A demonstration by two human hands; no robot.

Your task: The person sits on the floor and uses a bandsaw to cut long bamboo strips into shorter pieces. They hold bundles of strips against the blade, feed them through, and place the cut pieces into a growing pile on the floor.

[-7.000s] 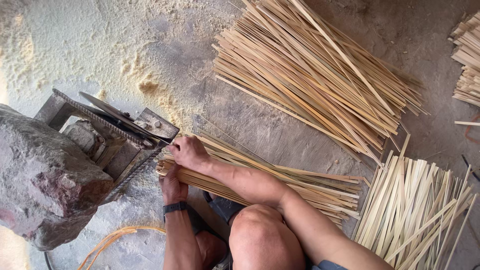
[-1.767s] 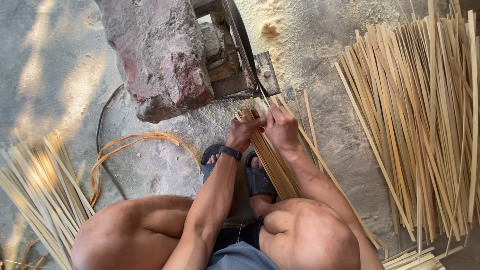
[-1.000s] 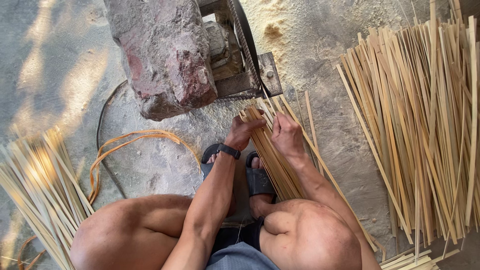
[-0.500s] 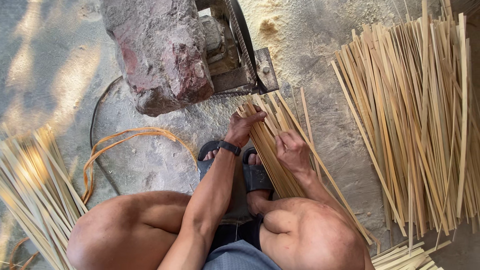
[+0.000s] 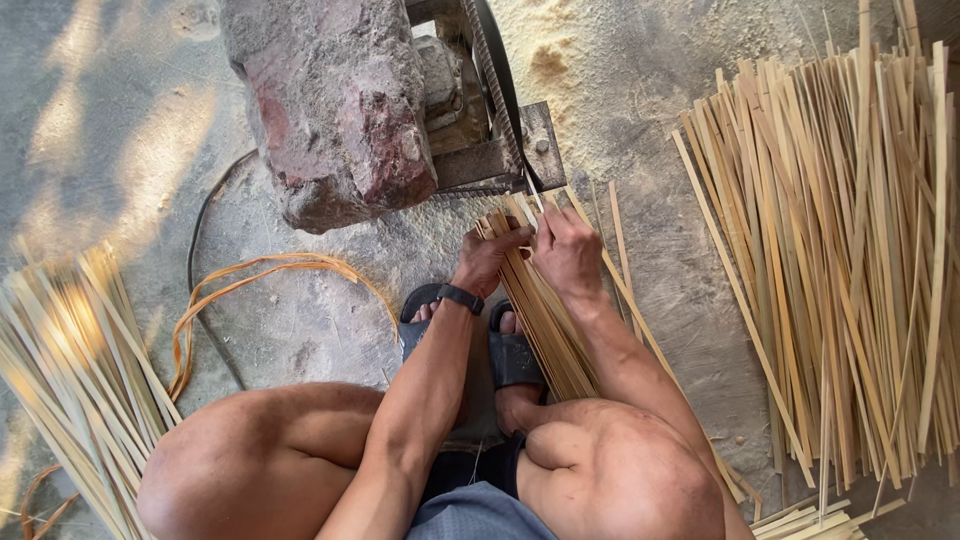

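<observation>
Fingers (image 5: pixel 548 222) of right hand (image 5: pixel 568 252) pinching strip, left hand (image 5: pixel 488 258) gripping bamboo bundle (image 5: pixel 540 310)

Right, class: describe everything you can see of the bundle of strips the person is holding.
The bundle of strips is thin, pale tan slats, seemingly split bamboo, gathered lengthwise. It slants from the right knee toward the small saw machine. The left hand and right hand grip its far end, where the tips fan out slightly.

Pale yellow bamboo strips (image 5: pixel 545 310), a reddish-grey stone block (image 5: pixel 335 100), orange cord (image 5: pixel 260 275), and a black wristband (image 5: pixel 461 298).
</observation>
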